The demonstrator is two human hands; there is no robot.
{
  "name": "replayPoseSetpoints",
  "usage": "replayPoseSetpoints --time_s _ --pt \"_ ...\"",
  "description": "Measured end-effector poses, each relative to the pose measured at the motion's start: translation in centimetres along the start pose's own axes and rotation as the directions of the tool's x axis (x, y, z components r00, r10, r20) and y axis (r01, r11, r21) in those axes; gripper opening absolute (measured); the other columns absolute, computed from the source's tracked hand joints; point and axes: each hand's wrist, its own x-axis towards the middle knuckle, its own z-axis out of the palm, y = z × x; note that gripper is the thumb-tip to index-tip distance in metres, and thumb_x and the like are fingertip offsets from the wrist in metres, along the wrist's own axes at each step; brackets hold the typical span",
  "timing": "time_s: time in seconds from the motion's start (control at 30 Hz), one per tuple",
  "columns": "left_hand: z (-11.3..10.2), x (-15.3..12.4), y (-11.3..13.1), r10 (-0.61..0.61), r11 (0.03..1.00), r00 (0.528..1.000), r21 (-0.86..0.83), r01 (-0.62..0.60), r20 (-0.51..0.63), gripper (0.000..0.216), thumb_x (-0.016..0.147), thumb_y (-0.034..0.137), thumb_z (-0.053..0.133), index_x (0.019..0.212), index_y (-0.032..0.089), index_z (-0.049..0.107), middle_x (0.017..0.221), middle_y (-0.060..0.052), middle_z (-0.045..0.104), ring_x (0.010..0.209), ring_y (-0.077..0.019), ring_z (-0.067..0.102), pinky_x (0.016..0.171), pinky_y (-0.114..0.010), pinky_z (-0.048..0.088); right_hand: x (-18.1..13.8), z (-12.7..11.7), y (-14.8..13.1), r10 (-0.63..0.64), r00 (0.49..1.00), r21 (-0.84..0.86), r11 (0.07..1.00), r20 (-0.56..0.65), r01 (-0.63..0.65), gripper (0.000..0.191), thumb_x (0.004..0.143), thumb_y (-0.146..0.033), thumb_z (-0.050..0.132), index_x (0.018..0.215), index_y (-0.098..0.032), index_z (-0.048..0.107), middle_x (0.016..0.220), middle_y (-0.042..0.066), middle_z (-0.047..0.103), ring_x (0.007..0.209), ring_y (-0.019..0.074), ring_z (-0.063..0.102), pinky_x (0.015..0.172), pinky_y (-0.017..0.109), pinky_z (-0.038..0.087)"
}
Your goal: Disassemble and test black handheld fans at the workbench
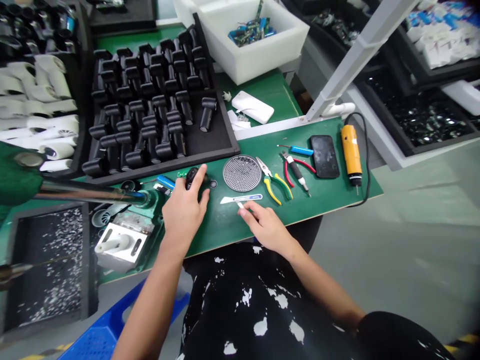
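Note:
My left hand (pixel 183 212) is closed around a small black rounded part (pixel 192 176) on the green bench, and its fingers cover much of the part. A small dark round disc (pixel 213 184) lies beside its fingertips. Between thumb and forefinger, my right hand (pixel 264 225) pinches a small white piece (pixel 240 204), too small to name. Just beyond that piece lies a slim white-and-blue tool with a pointed end (pixel 247 198). A round grey perforated disc (pixel 242 173) rests farther back, between the two hands.
Pliers (pixel 275 182), red-handled cutters (pixel 296 167), a black phone-like slab (pixel 324 156) and a yellow electric screwdriver (pixel 351 156) lie at right. Behind stands a tray (pixel 204 142) of black hairdryer-shaped housings and a white foam box (pixel 243 62). A green press (pixel 123 240) stands left.

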Motion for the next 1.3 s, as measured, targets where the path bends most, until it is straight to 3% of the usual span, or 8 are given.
replayPoseSetpoints --time_s 0.1,0.2,0.3,0.43,0.5,0.57,0.93,1.3 --pt "-0.5 -0.6 -0.2 -0.1 0.889 0.995 -0.45 0.081 -0.018 0.072 0.101 0.044 0.061 0.166 0.042 0.032 0.106 -0.009 0.064 0.078 -0.0242 0.065 0.065 -0.035 0.055 -0.1 -0.1 0.0 -0.001 1.0 0.063 0.998 -0.006 0.002 0.026 0.11 -0.044 0.049 0.098 -0.025 0.061 0.057 -0.008 0.044 0.052 0.0108 0.039 0.055 0.025 0.031" --pt "-1.3 -2.1 0.5 -0.085 0.351 0.971 -0.905 0.24 0.224 0.092 0.097 0.042 0.067 0.169 0.041 0.01 0.084 0.002 0.062 0.055 -0.0154 0.06 0.047 -0.026 0.053 -0.6 -0.3 -0.6 -0.016 1.0 0.254 0.967 -0.017 0.02 0.026 0.108 -0.043 0.055 0.096 -0.022 0.064 0.068 -0.006 0.057 0.054 0.0087 0.05 0.055 0.024 0.042" --pt "-2.2 -4.2 2.6 -0.006 -0.091 0.921 -0.918 0.386 0.389 0.074 0.096 0.038 0.066 0.16 0.039 0.029 0.078 0.005 0.059 0.041 -0.0098 0.05 0.03 -0.018 0.04 -1.9 -0.8 -2.4 -0.117 0.979 0.431 0.884 -0.166 0.179 0.015 0.102 -0.035 0.068 0.095 -0.022 0.069 0.087 -0.001 0.067 0.058 0.0092 0.065 0.051 0.023 0.053" --pt "-3.3 -6.7 5.6 0.0 -0.337 0.896 -0.843 0.419 0.445 0.05 0.098 0.031 0.058 0.144 0.041 0.042 0.087 0.003 0.06 0.04 -0.0064 0.047 0.029 -0.014 0.038 -4.2 -2.3 -5.9 -0.493 0.721 0.167 0.757 -0.487 0.631 0.02 0.092 -0.019 0.08 0.111 -0.023 0.078 0.099 0.004 0.075 0.081 0.0183 0.078 0.067 0.033 0.071" --pt "-3.7 -7.5 6.5 -0.002 -0.387 0.902 -0.832 0.397 0.432 0.046 0.099 0.03 0.057 0.141 0.041 0.043 0.093 0.002 0.062 0.042 -0.0068 0.05 0.03 -0.015 0.041 -4.8 -2.9 -7.4 -0.609 0.616 -0.005 0.713 -0.5 0.701 0.025 0.091 -0.016 0.08 0.116 -0.019 0.078 0.106 0.006 0.077 0.088 0.0196 0.079 0.073 0.034 0.074" --pt "-4.3 -8.0 6.9 -0.002 -0.41 0.909 -0.829 0.38 0.418 0.044 0.098 0.029 0.057 0.138 0.04 0.043 0.095 0.001 0.063 0.045 -0.0072 0.053 0.031 -0.015 0.043 -4.9 -3.2 -8.2 -0.669 0.591 -0.108 0.698 -0.449 0.708 0.023 0.092 -0.013 0.078 0.115 -0.016 0.078 0.109 0.006 0.078 0.092 0.0191 0.08 0.077 0.03 0.074" --pt "-6.7 -9.2 7.7 -0.022 -0.412 0.909 -0.832 0.371 0.416 0.052 0.096 0.03 0.063 0.142 0.041 0.042 0.099 0.001 0.063 0.047 -0.0077 0.058 0.034 -0.014 0.046 -5.7 -3.2 -9.4 -0.621 0.717 -0.182 0.781 -0.316 0.597 0.02 0.1 -0.011 0.067 0.117 -0.016 0.075 0.11 0.004 0.084 0.101 0.0165 0.081 0.087 0.02 0.07" --pt "-6.2 -9.3 8.3 -0.109 -0.308 0.91 -0.884 0.351 0.399 0.052 0.097 0.028 0.065 0.143 0.04 0.044 0.094 0.002 0.063 0.048 -0.0061 0.051 0.036 -0.016 0.043 -5.7 -3.8 -10.4 -0.638 0.734 -0.309 0.765 -0.235 0.566 0.013 0.1 -0.01 0.065 0.106 -0.014 0.076 0.105 0.002 0.084 0.098 0.0125 0.081 0.093 0.013 0.065"
